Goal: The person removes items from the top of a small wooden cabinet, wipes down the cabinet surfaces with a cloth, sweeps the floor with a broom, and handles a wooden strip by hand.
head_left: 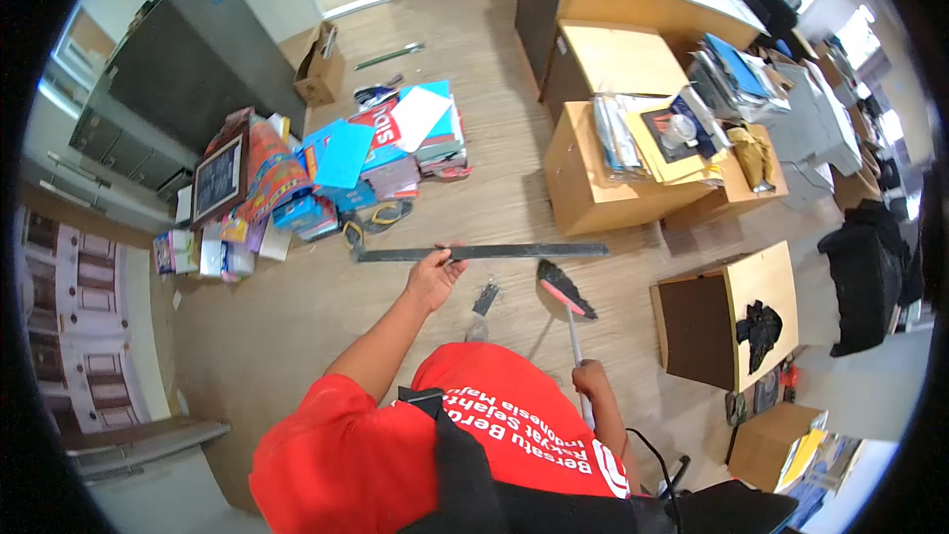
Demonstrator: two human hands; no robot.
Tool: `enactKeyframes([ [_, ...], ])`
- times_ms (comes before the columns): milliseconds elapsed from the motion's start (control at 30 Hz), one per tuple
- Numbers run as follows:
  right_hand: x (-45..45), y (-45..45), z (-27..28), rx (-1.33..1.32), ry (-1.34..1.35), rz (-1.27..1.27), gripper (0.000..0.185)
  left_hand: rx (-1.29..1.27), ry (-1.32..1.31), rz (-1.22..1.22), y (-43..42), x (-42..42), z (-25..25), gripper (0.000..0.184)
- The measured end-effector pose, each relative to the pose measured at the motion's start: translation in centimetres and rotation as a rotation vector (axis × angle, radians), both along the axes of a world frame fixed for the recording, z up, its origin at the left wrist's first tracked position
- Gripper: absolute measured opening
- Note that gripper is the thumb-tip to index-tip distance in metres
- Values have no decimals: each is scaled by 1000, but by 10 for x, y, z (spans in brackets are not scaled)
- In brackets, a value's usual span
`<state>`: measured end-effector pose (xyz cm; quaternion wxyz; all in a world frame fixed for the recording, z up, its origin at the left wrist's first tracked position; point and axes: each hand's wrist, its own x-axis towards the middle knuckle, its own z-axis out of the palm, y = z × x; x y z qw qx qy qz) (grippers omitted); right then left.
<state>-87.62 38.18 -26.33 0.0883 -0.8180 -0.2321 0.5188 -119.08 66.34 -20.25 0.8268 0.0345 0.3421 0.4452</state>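
Note:
My left hand (435, 280) is closed around a long, flat dark strip (524, 252), held out level in front of me above the floor. Its material I cannot make out. In my right hand (593, 381) is the grey handle of a broom (563, 289). The broom has a pink head with black bristles, which are down by the floor. A small dark flat piece (485, 299) lies on the floor between the strip and my foot.
Ahead to the left, stacked boxes and papers (381, 143) stand near a grey cabinet (203, 59), with sandals (388, 216) beside them. Wooden cabinets (603, 183) loaded with folders stand ahead right. Another wooden cabinet (697, 321) is close on my right, with a black bag on it.

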Motion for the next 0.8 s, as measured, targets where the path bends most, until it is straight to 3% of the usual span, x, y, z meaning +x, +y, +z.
enactKeyframes([
  [67, 5, 16, -19, -96, 62, -16, 42, -16, -55, -75, -4, 25, 1, 13],
  [133, -2, 27, -18, 265, -233, 129, 50, -55, -149, -162, -15, 47, -1, 9],
  [200, -12, 46, 20, 535, 34, -108, 76, -81, -108, -219, -27, 69, 2, 8],
  [267, -29, 59, 42, 791, 466, -580, 67, -99, -85, -363, -35, 79, -18, 16],
  [300, -33, 66, 53, 794, 468, -580, 67, -95, -83, -364, -42, 83, -19, 16],
  [367, -41, 74, 75, 1052, 664, -644, 78, -94, 113, -525, -54, 91, -15, 21],
  [533, -38, 72, 76, 1186, 683, -745, 59, -134, 106, -657, -57, 99, 8, 30],
  [600, -33, 72, 74, 1189, 667, -692, 59, 99, 237, -854, -57, 99, 25, 57],
  [633, -31, 73, 74, 1190, 647, -636, 60, 100, 241, -857, -56, 97, 24, 57],
  [700, -32, 75, 75, 1128, 598, -593, 60, 243, 271, -1031, -52, 93, 32, 79],
  [800, -41, 76, 86, 978, 499, -449, 61, 139, 313, -1067, -54, 103, 60, 88],
])
